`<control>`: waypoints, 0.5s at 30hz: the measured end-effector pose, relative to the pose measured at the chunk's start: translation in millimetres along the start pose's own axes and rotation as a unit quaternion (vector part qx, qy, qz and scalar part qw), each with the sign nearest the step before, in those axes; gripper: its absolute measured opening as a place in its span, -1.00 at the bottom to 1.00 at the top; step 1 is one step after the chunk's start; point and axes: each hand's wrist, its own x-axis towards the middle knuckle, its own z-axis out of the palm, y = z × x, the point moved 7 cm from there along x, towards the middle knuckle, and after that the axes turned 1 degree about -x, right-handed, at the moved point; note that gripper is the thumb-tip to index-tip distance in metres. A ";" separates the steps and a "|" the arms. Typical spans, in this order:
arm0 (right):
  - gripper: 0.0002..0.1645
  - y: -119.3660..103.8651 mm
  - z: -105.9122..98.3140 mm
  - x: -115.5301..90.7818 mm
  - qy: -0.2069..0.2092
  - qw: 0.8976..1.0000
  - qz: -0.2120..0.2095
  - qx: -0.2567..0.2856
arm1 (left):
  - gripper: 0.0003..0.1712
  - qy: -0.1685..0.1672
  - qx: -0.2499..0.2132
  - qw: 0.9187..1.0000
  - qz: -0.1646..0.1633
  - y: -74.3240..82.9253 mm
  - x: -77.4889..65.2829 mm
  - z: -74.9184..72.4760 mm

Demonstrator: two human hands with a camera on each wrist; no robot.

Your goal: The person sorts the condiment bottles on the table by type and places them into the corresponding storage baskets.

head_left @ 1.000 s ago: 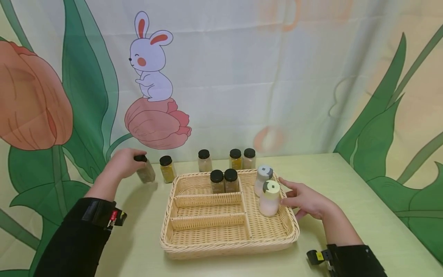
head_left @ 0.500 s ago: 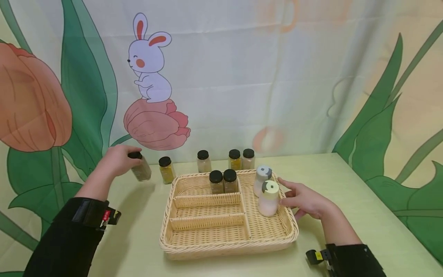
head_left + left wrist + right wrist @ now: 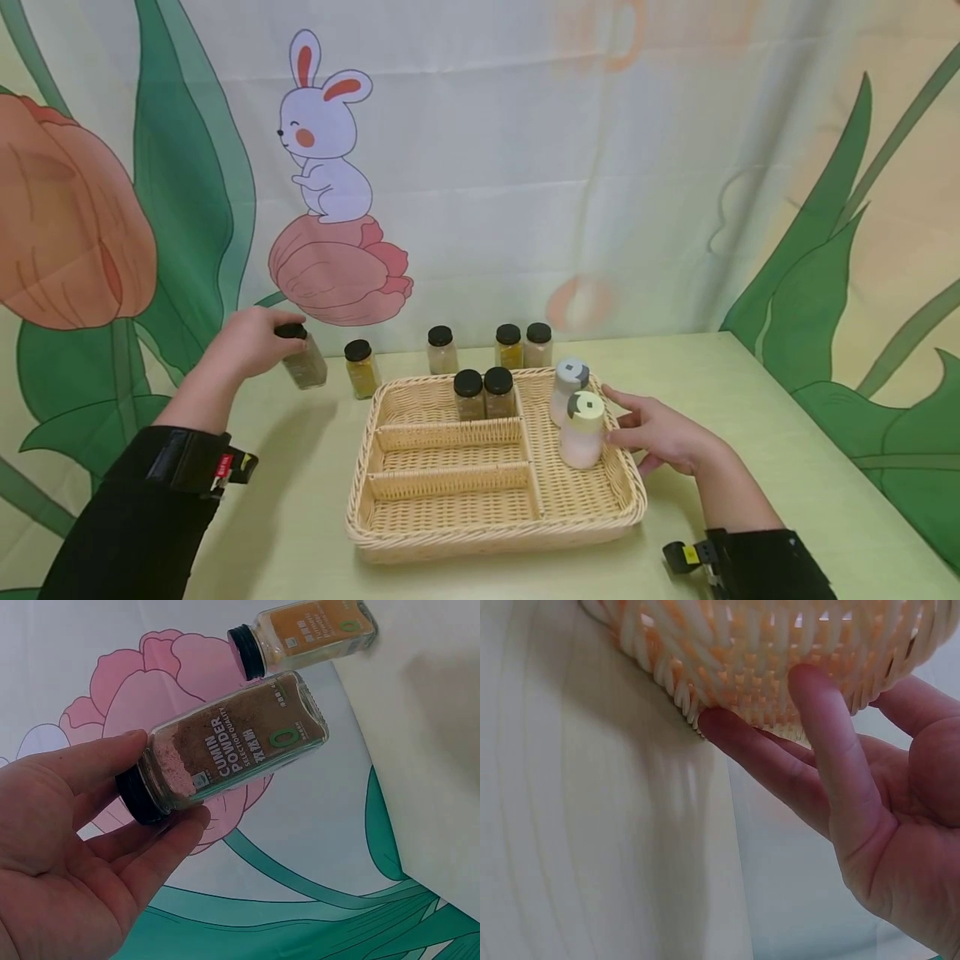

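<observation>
My left hand (image 3: 251, 337) grips a glass cumin powder jar (image 3: 236, 746) by its black cap, fingers and thumb around it. The jar leans, left of a yellow turmeric powder jar (image 3: 363, 372). My right hand (image 3: 667, 433) holds the right side of a wicker basket (image 3: 495, 533); in the right wrist view two fingertips press its outer wall. Inside the basket, two dark-capped brown jars (image 3: 484, 394) stand side by side in the back left compartment. A grey-capped bottle (image 3: 570, 392) and a yellow-capped bottle (image 3: 582, 433) stand in the long right compartment.
Behind the basket, along the table's back edge, stand a pale jar (image 3: 442, 354), a yellow jar (image 3: 509, 348) and another pale jar (image 3: 538, 348). A printed curtain (image 3: 480, 167) with a rabbit and tulips hangs behind the pale table (image 3: 750, 400).
The left hand has moved slightly left with the cumin jar, away from the turmeric jar. The right hand and the basket have stayed in place.
</observation>
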 end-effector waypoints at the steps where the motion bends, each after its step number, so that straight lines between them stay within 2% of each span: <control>1: 0.13 0.2 0.1 -0.2 -0.001 1.000 0.000 0.000 | -0.34 0.000 0.000 1.000 0.000 0.4 0.3 0.1; 11: 0.13 -0.5 0.6 -0.4 -0.003 1.000 -0.004 0.006 | -0.35 0.002 0.004 1.000 -0.001 6.4 1.9 -0.9; 15: 0.13 -0.7 0.5 -0.7 -0.004 1.000 -0.005 0.009 | -0.39 0.003 0.005 1.000 0.009 12.2 3.3 -1.4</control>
